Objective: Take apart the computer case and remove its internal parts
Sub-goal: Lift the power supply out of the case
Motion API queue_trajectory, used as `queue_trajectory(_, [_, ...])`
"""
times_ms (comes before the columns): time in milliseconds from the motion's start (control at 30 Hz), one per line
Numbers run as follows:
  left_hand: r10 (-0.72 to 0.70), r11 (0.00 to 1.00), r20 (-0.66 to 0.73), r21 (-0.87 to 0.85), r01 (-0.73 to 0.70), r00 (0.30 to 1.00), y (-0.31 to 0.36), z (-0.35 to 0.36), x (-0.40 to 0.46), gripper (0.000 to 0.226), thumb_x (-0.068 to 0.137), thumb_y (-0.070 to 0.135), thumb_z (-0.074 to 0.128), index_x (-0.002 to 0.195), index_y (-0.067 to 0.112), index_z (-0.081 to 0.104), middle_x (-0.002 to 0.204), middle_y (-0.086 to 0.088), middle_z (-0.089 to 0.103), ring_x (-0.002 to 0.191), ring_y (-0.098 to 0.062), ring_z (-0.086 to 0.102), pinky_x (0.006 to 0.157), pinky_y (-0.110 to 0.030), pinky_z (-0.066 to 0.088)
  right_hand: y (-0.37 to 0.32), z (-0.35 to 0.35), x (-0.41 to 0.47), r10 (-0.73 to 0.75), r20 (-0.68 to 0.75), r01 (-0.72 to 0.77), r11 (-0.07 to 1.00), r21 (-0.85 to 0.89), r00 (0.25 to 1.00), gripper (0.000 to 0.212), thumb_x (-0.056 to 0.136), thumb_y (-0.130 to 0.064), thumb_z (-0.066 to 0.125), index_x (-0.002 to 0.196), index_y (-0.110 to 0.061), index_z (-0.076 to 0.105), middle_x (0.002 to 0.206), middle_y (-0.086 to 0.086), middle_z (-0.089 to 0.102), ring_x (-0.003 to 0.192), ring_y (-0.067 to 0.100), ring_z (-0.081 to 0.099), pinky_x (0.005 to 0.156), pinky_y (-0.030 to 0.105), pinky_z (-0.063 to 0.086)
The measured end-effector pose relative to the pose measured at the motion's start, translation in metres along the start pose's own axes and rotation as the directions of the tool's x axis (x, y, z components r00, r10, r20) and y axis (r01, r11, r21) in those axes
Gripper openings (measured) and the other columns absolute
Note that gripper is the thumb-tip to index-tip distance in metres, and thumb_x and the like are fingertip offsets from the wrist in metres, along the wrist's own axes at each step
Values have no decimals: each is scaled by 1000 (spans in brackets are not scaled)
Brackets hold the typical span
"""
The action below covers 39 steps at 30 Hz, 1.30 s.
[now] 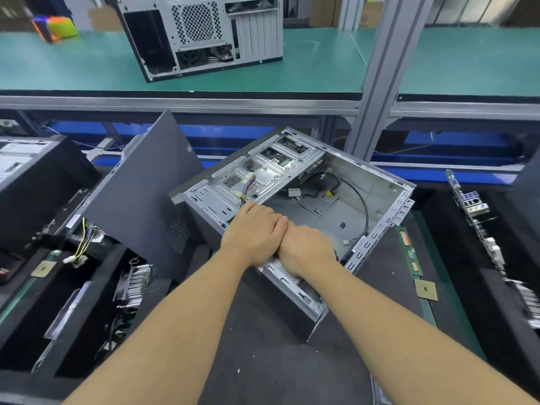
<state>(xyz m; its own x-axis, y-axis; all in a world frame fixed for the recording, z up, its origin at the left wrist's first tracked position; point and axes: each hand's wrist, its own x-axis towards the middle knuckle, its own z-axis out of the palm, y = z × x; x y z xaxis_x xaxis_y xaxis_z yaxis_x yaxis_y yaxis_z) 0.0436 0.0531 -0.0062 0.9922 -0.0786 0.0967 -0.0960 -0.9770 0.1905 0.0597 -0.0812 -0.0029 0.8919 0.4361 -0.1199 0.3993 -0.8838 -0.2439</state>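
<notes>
- My two bare forearms reach in from the bottom edge, crossing over a dark mat [263,361] that covers the near bench.
- Left hand [254,232] lies palm down on the near edge of the case [295,206], fingers fairly straight, tips beside a wire bundle [248,185]. I see no grasp.
- Right hand [305,248] touches the left one at the case's near wall; its fingers curl out of sight, so I cannot tell what, if anything, they hold.
- The case lies open on its side at centre, angled, mostly gutted; a black cable [356,197] loops across its floor.
- A grey side panel [140,200] leans just left of it.
- Right of the case: RAM stick [409,252], CPU chip [426,290], and a motherboard [479,223] standing on edge.
- Left bins hold a heatsink [136,283] and wiring.
- Beyond, an aluminium frame [382,68] carries a green shelf [321,65] with a second case [201,33].
</notes>
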Motion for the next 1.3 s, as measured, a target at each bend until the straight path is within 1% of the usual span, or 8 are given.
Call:
queue_trajectory(133, [-2,1000,7,-9,2,1000,0,1,0,51,105,40,18,91,28,66,97,10,64,103,-11,53,116,-34,22,-1,2,0,-12,-1,12,1000,-1,1000,21,91,-20,44,108,-12,53,89,7,63,70,29,47,64,34,38])
queue_trajectory(267, [12,999,-17,-42,-13,1000,0,2,0,50,104,43,18,105,29,65,114,14,65,114,-8,51,114,-32,23,5,-6,9,35,42,-37,998,42,998,9,88,-22,46,93,-19,54,90,5,65,73,29,52,65,33,42])
queue_trajectory(400, [27,998,-31,-47,-29,999,1,1,0,43,106,41,25,116,29,64,124,15,62,121,-7,48,111,-29,21,9,-9,15,64,56,-67,996,50,996,10,91,-22,43,90,-19,52,97,7,67,77,29,51,68,34,42])
queue_trajectory(667, [9,998,-10,-66,-10,1000,1,0,0,42,106,41,24,112,30,64,120,16,62,118,-5,49,114,-33,22,9,-6,13,88,48,-91,993,78,995,8,89,-23,43,90,-21,50,98,7,66,77,29,50,68,35,41])
queue_trajectory(867, [10,997,-17,-72,-11,1000,3,-2,-1,40,106,39,27,111,28,65,118,14,63,115,-7,51,114,-34,23,8,-3,12,100,22,-101,994,52,995,21,92,-23,44,107,-17,57,104,8,66,89,32,59,70,34,41])
queue_trajectory(1033, [14,996,-20,-83,-16,1000,1,-1,0,40,106,39,26,110,29,64,117,15,62,114,-6,50,114,-33,23,7,-6,13,83,24,-85,994,74,996,5,90,-23,44,89,-22,49,97,6,65,77,28,50,68,35,41])
queue_trajectory(1167, [17,998,-28,-63,-18,999,1,-2,0,41,106,39,25,105,28,64,112,15,63,109,-6,52,112,-34,26,3,-5,5,101,-5,-100,993,61,995,12,89,-19,45,97,-18,54,96,7,65,75,27,49,66,34,41])
queue_trajectory(1300, [14,1000,-11,0,-14,1000,-1,0,2,50,104,39,17,90,25,63,96,10,64,99,-10,54,110,-32,26,-5,5,-4,13,-70,-13,1000,-3,997,11,88,-16,45,97,-15,50,88,6,64,68,26,46,62,33,38])
